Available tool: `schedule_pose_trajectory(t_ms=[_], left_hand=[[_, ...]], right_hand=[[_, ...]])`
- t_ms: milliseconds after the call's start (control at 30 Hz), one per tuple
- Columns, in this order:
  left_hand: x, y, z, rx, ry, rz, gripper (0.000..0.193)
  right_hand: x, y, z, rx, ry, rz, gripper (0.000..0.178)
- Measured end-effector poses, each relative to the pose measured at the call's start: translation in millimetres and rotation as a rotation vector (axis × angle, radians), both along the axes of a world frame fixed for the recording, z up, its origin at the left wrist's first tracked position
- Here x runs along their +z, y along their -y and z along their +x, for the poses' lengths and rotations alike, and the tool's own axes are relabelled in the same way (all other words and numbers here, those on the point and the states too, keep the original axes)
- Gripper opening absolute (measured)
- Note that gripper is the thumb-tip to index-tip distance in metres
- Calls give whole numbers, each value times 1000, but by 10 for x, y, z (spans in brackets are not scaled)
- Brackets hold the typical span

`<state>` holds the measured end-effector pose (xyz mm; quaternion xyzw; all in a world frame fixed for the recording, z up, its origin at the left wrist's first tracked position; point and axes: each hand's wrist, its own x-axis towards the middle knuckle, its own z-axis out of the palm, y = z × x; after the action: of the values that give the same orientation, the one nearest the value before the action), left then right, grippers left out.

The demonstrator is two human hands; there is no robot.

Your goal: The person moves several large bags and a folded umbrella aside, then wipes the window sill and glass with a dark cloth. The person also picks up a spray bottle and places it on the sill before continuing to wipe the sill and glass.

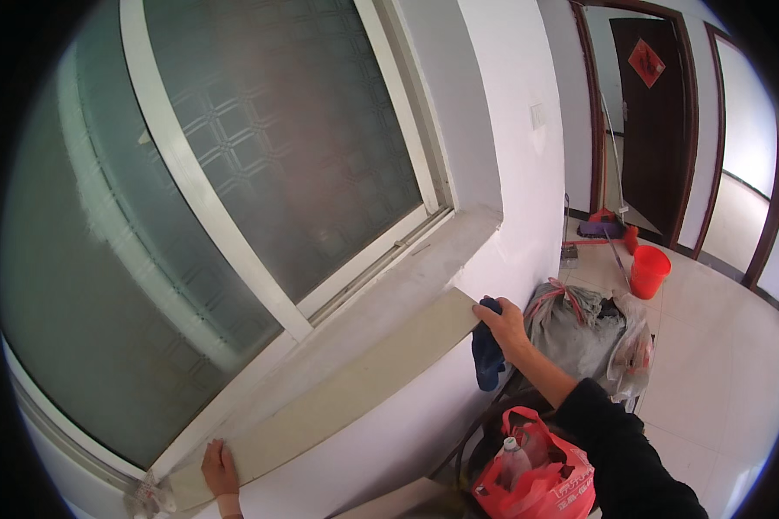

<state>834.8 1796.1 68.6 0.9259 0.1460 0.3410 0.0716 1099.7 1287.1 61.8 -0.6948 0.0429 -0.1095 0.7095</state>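
Note:
A long, flat beige board (355, 381) lies slanting along the front of the window sill (337, 307), from the lower left up toward the wall corner. Near its lower left end my left hand (220, 469) grips it, fingers over the top face; the thumb is hidden. At the far right end, my right hand (505, 329) is closed around a dark blue cloth (487, 356), which hangs down in front of the white wall. Its fingertips touch the end of the board.
A frosted sliding window (277, 130) rises behind the sill. Beneath my right arm stands a red plastic bag (537, 484) with a clear bottle (515, 463). Farther off are a grey-green sack (571, 333), a red bucket (650, 272), a purple broom head (599, 229) and a dark door (658, 130).

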Motion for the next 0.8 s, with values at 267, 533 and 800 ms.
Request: schedule_pose_trajectory(t_ms=[267,533,800], left_hand=[[-19,40,51,72,-98,21,27],[-4,41,104,65,-160,70,32],[161,167,95,29,-149,118,34]], right_hand=[[731,-5,324,-130,500,-163,27],[519,-1380,138,771,797,-1379,40],[361,-1535,1022,667,858,-1350,28]])
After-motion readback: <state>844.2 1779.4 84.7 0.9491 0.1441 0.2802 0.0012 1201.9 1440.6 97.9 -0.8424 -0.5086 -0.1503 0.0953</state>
